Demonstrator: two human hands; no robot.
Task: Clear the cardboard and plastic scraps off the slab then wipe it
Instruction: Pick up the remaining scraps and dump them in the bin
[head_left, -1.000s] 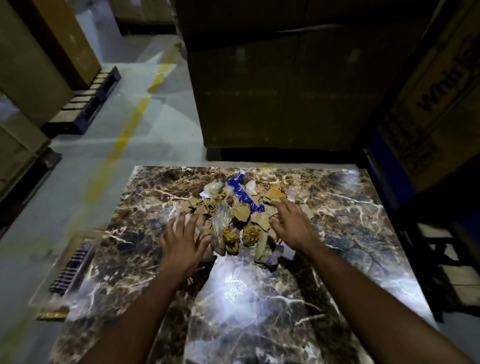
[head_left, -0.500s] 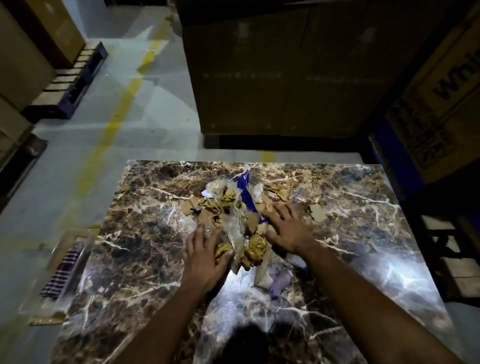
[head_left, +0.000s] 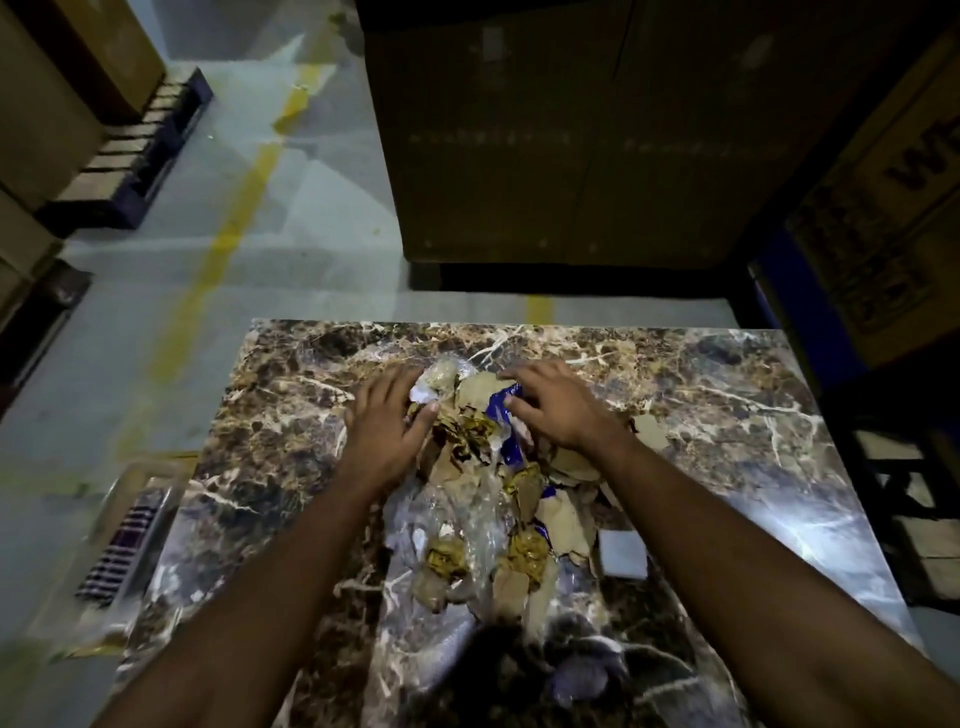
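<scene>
I read this as the gathering step: my left hand (head_left: 387, 423) and right hand (head_left: 553, 410) lie at the far end of the scrap pile (head_left: 493, 493), one on each flank, palms down, fingers (head_left: 395, 382) spread fairly wide and resting on the scraps, gripping nothing that I can see. The next move, as I judge it, calls for raking the heap together toward me and off the slab (head_left: 727, 415), with care for the light plastic, which may slip out. The pile sits mid-tabletop: tan cardboard bits, clear crumpled film, a blue plastic strip (head_left: 506, 439) and a pale square piece (head_left: 622, 553) lying just beside it on the right. Wiping is not yet begun
</scene>
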